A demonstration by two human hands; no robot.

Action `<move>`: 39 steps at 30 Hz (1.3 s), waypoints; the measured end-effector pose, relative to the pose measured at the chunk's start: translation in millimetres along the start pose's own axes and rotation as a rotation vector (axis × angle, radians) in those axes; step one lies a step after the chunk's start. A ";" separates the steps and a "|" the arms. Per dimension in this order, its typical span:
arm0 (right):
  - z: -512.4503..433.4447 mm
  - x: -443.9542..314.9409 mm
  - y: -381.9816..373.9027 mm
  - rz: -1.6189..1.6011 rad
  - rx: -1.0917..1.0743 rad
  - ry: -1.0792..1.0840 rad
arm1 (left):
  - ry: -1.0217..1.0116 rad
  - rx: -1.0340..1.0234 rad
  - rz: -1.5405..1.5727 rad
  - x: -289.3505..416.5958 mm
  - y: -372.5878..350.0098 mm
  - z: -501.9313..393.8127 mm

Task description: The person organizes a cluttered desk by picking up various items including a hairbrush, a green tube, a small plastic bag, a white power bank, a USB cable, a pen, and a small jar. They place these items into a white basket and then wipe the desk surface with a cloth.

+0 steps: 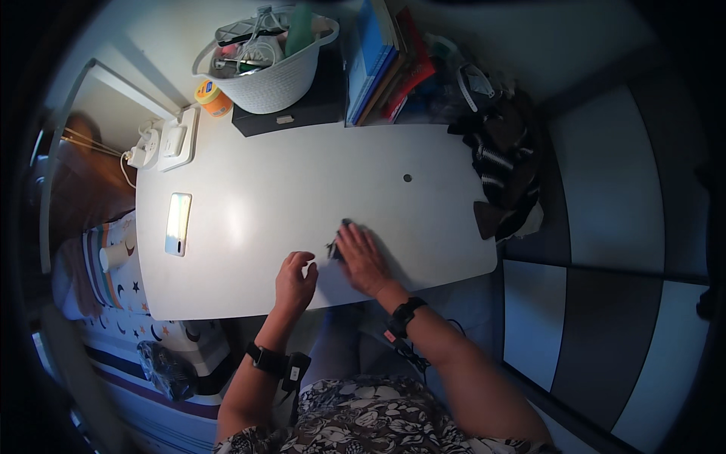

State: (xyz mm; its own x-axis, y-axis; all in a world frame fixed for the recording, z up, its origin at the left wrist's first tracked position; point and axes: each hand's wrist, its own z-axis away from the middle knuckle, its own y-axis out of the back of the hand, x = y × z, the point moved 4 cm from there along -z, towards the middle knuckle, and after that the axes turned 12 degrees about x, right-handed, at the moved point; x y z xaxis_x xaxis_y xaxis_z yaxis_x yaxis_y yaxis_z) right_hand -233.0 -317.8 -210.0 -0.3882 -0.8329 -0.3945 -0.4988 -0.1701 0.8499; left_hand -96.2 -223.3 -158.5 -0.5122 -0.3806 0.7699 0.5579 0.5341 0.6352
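My right hand [363, 258] lies palm down on the white tabletop [272, 181], fingers stretched away from me. It partly covers a small black object [334, 249] with thin bits sticking out at its left side; the hand hides too much to tell what it is. Just left of that, my left hand [295, 281] hovers near the table's front edge. Its fingers are curled, with a gap between thumb and forefinger, and nothing shows in it. Both wrists wear black straps, the left one [266, 360] with a small black box attached.
A smartphone [178, 224] lies at the left. Behind stand a lamp [125, 88], a power strip [146, 152], an orange jar [214, 99], a full white basket [278, 85] on a black box [295, 116], and upright books [368, 62]. Dark striped fabric [502, 164] drapes the right edge.
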 end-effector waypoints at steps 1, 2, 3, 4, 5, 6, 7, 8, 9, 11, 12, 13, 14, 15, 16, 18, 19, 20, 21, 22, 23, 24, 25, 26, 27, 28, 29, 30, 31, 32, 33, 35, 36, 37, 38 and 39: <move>-9.9 -10.1 -4.0 -0.110 0.049 0.035 | -0.055 -0.058 0.022 15.5 -14.6 -18.1; -17.3 -2.7 -13.1 -0.253 -0.070 -0.074 | -0.087 -0.121 0.010 28.5 -33.6 -35.4; -21.0 4.0 -13.3 -0.414 -0.105 -0.132 | -0.113 -0.177 0.002 42.1 -53.5 -52.2; -24.2 13.1 -15.0 -0.435 -0.169 -0.195 | -0.150 -0.213 -0.020 54.9 -73.3 -68.2; -24.5 25.5 -10.1 -0.356 -0.191 -0.190 | -0.194 -0.239 -0.032 66.8 -91.7 -82.8; -26.1 36.8 -2.1 -0.204 -0.150 -0.138 | -0.190 -0.284 -0.040 76.1 -110.3 -96.2; -28.1 49.2 7.8 -0.142 -0.055 -0.153 | -0.200 -0.303 -0.035 85.4 -127.9 -109.0; -27.2 61.2 20.5 -0.077 0.029 -0.144 | -0.192 -0.322 -0.079 91.7 -144.9 -119.1; -24.7 72.5 32.8 -0.013 0.080 -0.156 | -0.201 -0.324 -0.112 97.2 -159.8 -127.7; -20.2 98.2 48.8 0.004 0.067 -0.306 | -0.241 -0.337 -0.178 103.1 -183.6 -141.0; -14.4 108.3 58.2 0.078 0.053 -0.350 | -0.268 -0.350 -0.211 104.7 -193.4 -145.2; -9.7 117.6 65.4 0.152 0.032 -0.367 | -0.288 -0.378 -0.255 105.1 -201.9 -147.0; -4.9 125.8 72.0 0.161 0.042 -0.385 | -0.306 -0.362 -0.226 106.4 -207.3 -148.3; 0.5 133.5 76.3 0.171 0.028 -0.427 | -0.316 -0.379 -0.256 105.9 -212.4 -149.3; 4.0 137.4 79.7 0.179 0.045 -0.409 | -0.328 -0.397 -0.286 105.6 -216.6 -150.6; 10.1 146.3 83.0 0.201 0.032 -0.414 | -0.365 -0.441 -0.333 106.3 -222.4 -152.5; 11.8 149.2 82.9 0.193 0.014 -0.413 | -0.387 -0.468 -0.352 107.0 -223.7 -152.9; 13.2 150.1 82.0 0.184 -0.008 -0.415 | -0.402 -0.497 -0.379 107.8 -224.7 -153.6; 13.3 151.0 80.6 0.173 -0.035 -0.412 | -0.388 -0.513 -0.398 108.5 -225.4 -155.0; 12.2 150.0 82.1 0.126 0.014 -0.384 | -0.370 -0.532 -0.424 109.3 -226.1 -156.1; 10.2 150.7 82.6 0.113 0.028 -0.353 | -0.353 -0.551 -0.452 110.2 -227.2 -157.6; 8.2 150.5 83.0 0.092 0.045 -0.328 | -0.311 -0.549 -0.448 110.5 -226.6 -157.7; 6.1 150.5 83.5 0.069 0.062 -0.308 | -0.269 -0.555 -0.445 109.7 -225.4 -156.1; 2.4 151.6 83.7 0.055 0.067 -0.240 | -0.228 -0.563 -0.451 107.5 -223.9 -154.1; -1.4 152.8 81.4 0.031 0.044 -0.206 | -0.239 -0.572 -0.455 105.1 -221.3 -150.1; -6.1 154.6 79.5 0.007 0.034 -0.150 | -0.245 -0.581 -0.463 101.0 -217.8 -144.6; -12.2 156.8 76.6 -0.013 0.020 -0.097 | -0.261 -0.569 -0.461 96.1 -213.6 -139.6; -19.4 157.7 73.6 -0.040 0.035 -0.079 | -0.230 -0.502 -0.462 87.7 -205.8 -137.9; -28.3 157.5 67.5 -0.037 0.003 -0.042 | -0.196 -0.364 -0.374 77.9 -191.4 -136.8; -39.7 155.8 59.7 -0.039 -0.022 -0.017 | -0.126 -0.230 -0.263 65.3 -174.9 -136.0; -52.4 155.7 49.0 -0.042 -0.123 -0.036 | -0.051 -0.109 -0.218 52.0 -158.6 -134.5; -85.3 147.7 36.0 0.121 -0.070 0.149 | 0.082 0.024 -0.158 27.8 -127.2 -127.3; -104.6 148.6 29.5 0.111 -0.011 0.062 | 0.160 0.054 -0.144 17.3 -112.7 -122.8; -123.0 152.2 26.1 0.080 0.074 -0.014 | 0.228 0.081 -0.156 9.3 -100.3 -118.6; -139.3 166.2 23.2 0.098 0.100 -0.153 | 0.286 0.105 -0.172 3.6 -89.7 -113.9; -149.9 177.4 23.2 0.092 0.163 -0.280 | 0.352 0.104 -0.176 -1.8 -80.7 -110.4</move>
State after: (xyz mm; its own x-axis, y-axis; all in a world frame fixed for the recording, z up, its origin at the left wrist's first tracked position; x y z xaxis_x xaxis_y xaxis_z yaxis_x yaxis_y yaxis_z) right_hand -197.3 -548.4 -207.9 -0.6238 -0.6601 -0.4185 -0.5603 0.0043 0.8283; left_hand -68.1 -349.1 -204.3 -0.3287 -0.6988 0.6354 0.4033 0.5045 0.7635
